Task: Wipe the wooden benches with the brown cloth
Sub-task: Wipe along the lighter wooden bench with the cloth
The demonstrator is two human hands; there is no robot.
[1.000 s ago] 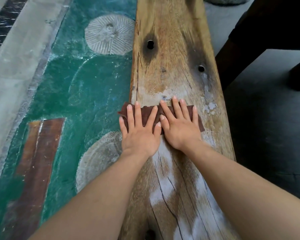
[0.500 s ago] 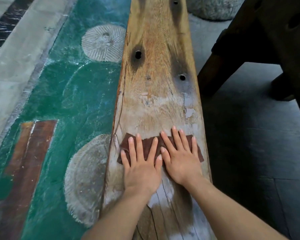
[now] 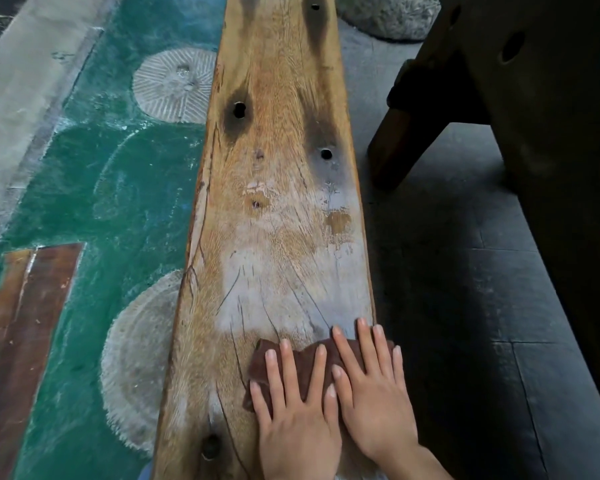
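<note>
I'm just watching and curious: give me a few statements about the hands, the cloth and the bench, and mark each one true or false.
1. Both hands lie flat on the brown cloth. True: the left hand and the right hand press it side by side, fingers spread.
2. The cloth lies on the green floor. False: it lies on the wooden bench.
3. The bench top has round holes in it. True: several dark holes show, such as one hole in the far part.
4. The cloth covers the pale patch in the middle of the bench. False: the pale patch lies bare, beyond the fingertips.
5. One hand grips the bench's edge. False: both rest on the cloth.
</note>
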